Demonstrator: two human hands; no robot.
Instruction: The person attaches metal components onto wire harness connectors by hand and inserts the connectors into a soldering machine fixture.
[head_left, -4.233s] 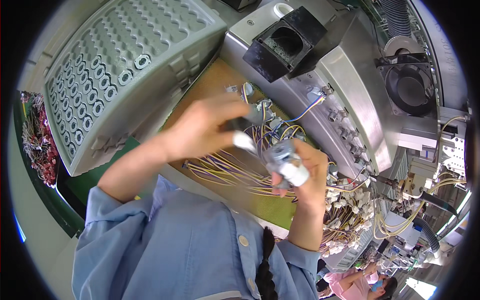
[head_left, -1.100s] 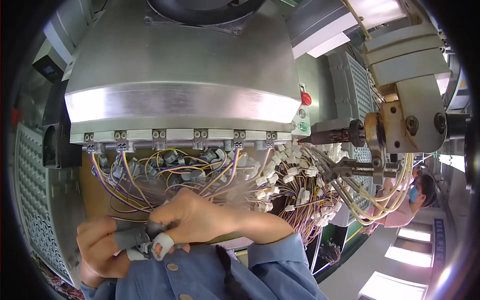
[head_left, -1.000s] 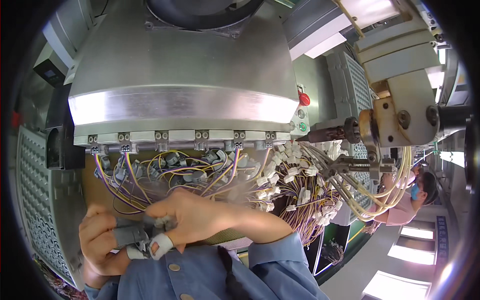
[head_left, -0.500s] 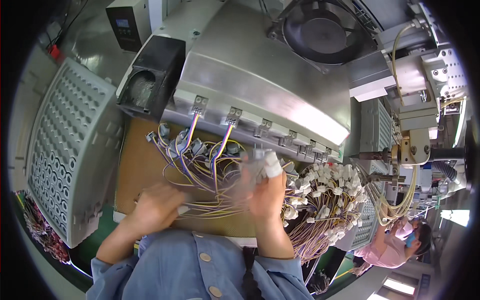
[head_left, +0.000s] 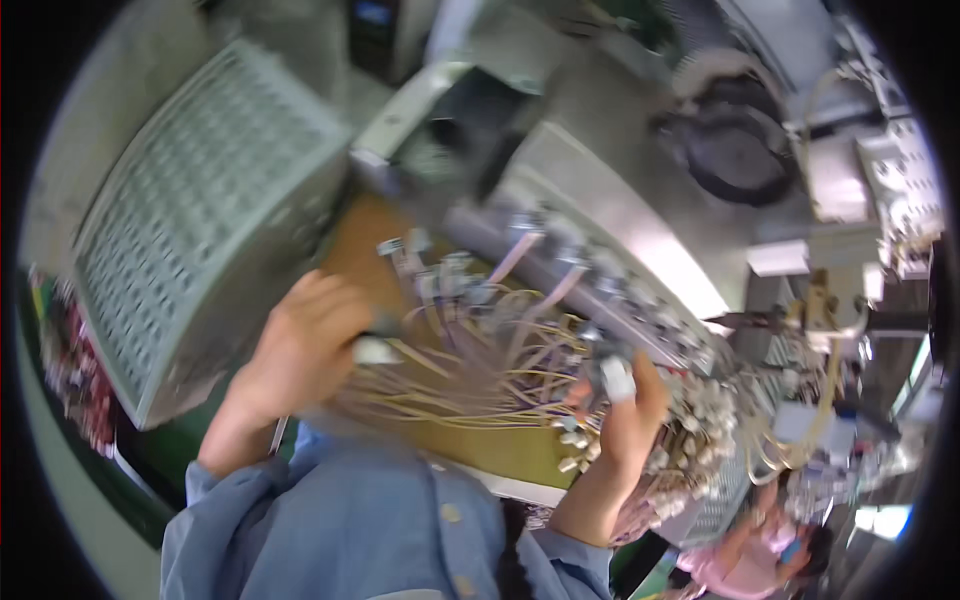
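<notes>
My left hand [head_left: 308, 348] is closed at the left side of the brown work mat [head_left: 365, 235], blurred by motion. At its fingertips is a white wire connector [head_left: 375, 351], with yellow and purple wires [head_left: 470, 375] trailing right. My right hand [head_left: 632, 420] is closed round a small grey part [head_left: 607, 350]; a white piece [head_left: 617, 380] shows against its fingers. Between my hands lies the loose wire bundle, with several grey connectors [head_left: 455, 270] at its far end. Two wire strands run up to metal clamps [head_left: 570, 250] along the machine's edge.
A grey tray with rows of holes [head_left: 200, 220] stands at the left. A black box-shaped unit [head_left: 465, 130] and a fan [head_left: 735, 150] sit on the steel machine. White connectors [head_left: 700, 410] pile up at the right. A person in pink [head_left: 740, 560] is farther right.
The whole view has turned, so the machine now slants down to the right. My left hand appears higher and nearer the holed tray; the gap between my hands looks wider.
</notes>
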